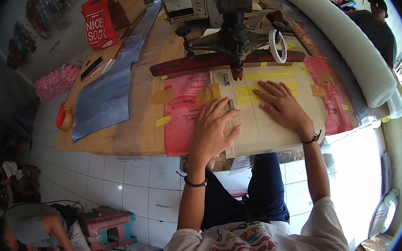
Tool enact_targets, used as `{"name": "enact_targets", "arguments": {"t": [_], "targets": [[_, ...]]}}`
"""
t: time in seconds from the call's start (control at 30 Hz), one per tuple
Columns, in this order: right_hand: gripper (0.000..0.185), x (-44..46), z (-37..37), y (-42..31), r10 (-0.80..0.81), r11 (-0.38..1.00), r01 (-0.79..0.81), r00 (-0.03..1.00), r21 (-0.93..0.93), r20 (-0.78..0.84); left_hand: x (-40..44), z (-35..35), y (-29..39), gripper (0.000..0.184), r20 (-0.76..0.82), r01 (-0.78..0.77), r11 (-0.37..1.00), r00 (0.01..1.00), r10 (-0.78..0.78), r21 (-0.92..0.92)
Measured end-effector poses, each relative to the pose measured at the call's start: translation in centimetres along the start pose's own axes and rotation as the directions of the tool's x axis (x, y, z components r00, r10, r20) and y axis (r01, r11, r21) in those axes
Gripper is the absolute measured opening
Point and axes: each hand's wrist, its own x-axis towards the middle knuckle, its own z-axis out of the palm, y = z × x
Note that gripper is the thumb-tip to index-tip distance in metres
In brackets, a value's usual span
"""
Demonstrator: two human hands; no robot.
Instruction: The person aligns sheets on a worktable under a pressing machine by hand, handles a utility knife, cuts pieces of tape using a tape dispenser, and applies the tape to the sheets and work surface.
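1. Pink bundle [56,82]: crinkled and shaggy, beyond the left edge of the worktop [149,125].
2. Tape roll [64,117]: ring-shaped, red and amber, near the worktop's left edge.
3. Blue-grey sheet [101,105]: thin, smooth, mottled, with straight-cut edges, lying flat.
4. Red bag [99,24]: white lettering, beside brown cardboard boxes [127,6].
5. Red panel [179,115]: glossy, dark-streaked, with patches of amber and yellow tape.
6. Left hand [212,130]: I see it open, palm down, fingers spread, gripping nothing. It rests across the pale sheet's left part, a dark band at the wrist.
7. Metal bar [231,104]: small, narrow, grey, at the left fingertips; I cannot tell whether they touch it.
8. Press head [235,40]: dark, greasy-looking metal with branching arms and round knobs, above a long red-brown crossbar [176,67].
9. Pale sheet [259,130]: beige, flat, faintly lined, yellow tape across its upper part. I find it on the worktop, between red panels, under both hands.
10. Right hand [284,107]: open, palm down, fingers fanned over the yellow tape; a black cord circles the wrist.
11. White roll [342,34]: thick, soft-looking, cylindrical, along the right side.
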Motion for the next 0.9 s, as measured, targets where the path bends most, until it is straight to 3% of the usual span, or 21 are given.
{"name": "enact_targets", "arguments": {"t": [0.9], "targets": [[0.043, 0.11, 0.03, -0.09, -0.018, 1.000, 0.018, 1.000, 0.002, -0.019, 0.09, -0.01, 0.01, 0.037, 0.001, 0.010, 1.000, 1.000, -0.010, -0.005]]}}
